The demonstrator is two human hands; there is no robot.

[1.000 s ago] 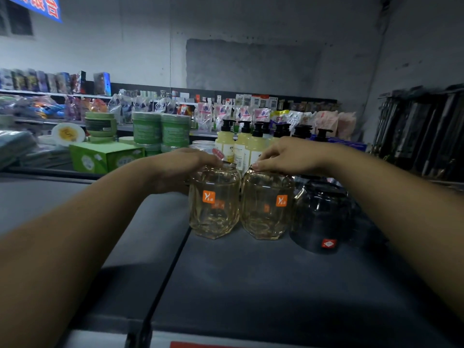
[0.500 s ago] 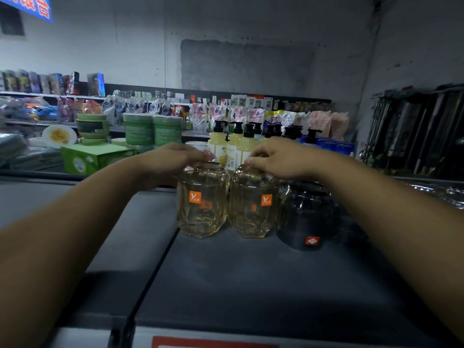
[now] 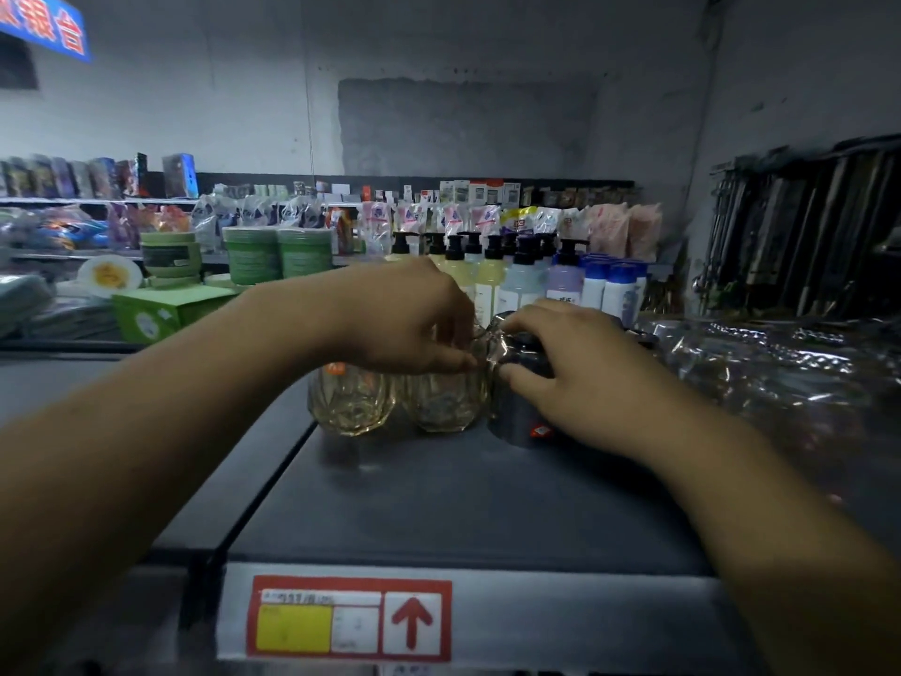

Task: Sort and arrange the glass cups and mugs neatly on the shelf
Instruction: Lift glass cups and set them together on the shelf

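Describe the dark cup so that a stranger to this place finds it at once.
On the grey shelf behind the red-framed price label, three cups stand in a row. The dark cup is rightmost, under the right hand. Its neighbours are pale amber cups; it alone is smoky black.

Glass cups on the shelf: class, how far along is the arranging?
Done: the left amber cup and right amber cup stand side by side on the shelf. In hand: the left hand holds the right amber cup's rim; the right hand grips the dark cup beside it. Left, probably: lining up the dark cup.
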